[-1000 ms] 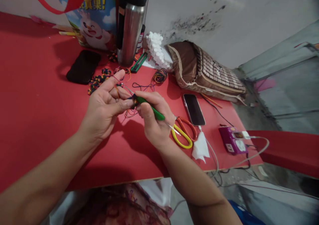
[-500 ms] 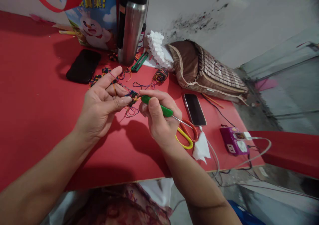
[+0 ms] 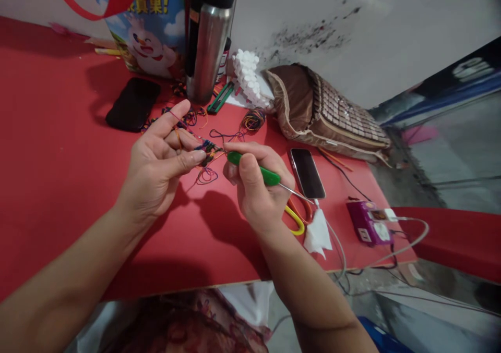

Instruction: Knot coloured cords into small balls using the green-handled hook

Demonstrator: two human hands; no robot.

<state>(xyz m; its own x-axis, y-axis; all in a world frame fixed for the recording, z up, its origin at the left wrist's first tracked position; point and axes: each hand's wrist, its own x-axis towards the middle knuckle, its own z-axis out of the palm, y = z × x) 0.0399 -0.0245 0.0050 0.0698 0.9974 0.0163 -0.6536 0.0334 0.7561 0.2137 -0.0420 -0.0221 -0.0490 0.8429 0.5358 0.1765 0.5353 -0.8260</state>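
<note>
Between thumb and fingers, my left hand (image 3: 160, 152) pinches a small dark multicoloured crocheted piece (image 3: 208, 148), with thread looped over its raised index finger. My right hand (image 3: 260, 183) is closed around the green handle of a crochet hook (image 3: 270, 176); a thin metal shaft sticks out behind the handle. The hook's working tip is too small to make out near the piece. Loose thread (image 3: 207, 175) hangs below the piece. A wound bundle of dark and orange thread (image 3: 253, 119) lies beyond my hands on the red table (image 3: 176, 248).
A black case (image 3: 133, 104), steel flask (image 3: 209, 45), picture bag (image 3: 152, 40) and green cutter (image 3: 221, 98) stand or lie behind. To the right are a cushion (image 3: 332, 108), phone (image 3: 307, 173), scissors (image 3: 296, 220), tissue (image 3: 318, 233) and purple power block (image 3: 368, 221) with cables.
My right hand and the hook have moved slightly right, away from the crocheted piece, covering more of the scissors. My left hand has barely moved. The view has shifted slightly.
</note>
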